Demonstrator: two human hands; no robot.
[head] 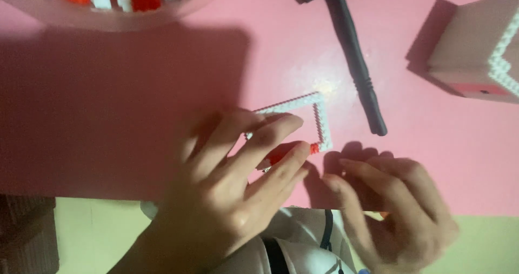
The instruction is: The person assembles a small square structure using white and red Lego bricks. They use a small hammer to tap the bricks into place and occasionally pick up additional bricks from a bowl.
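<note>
Near the front edge of the pink counter (108,117), the left hand (232,187) presses its fingers down on a small white-and-red brick frame (319,117). The right hand (394,209) rests just beside it, fingers loosely apart, empty. A black hammer (354,57) lies behind.

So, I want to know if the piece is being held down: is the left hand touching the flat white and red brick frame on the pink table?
Touching. The head view shows the left hand with fingers laid across the white and red brick frame.
</note>
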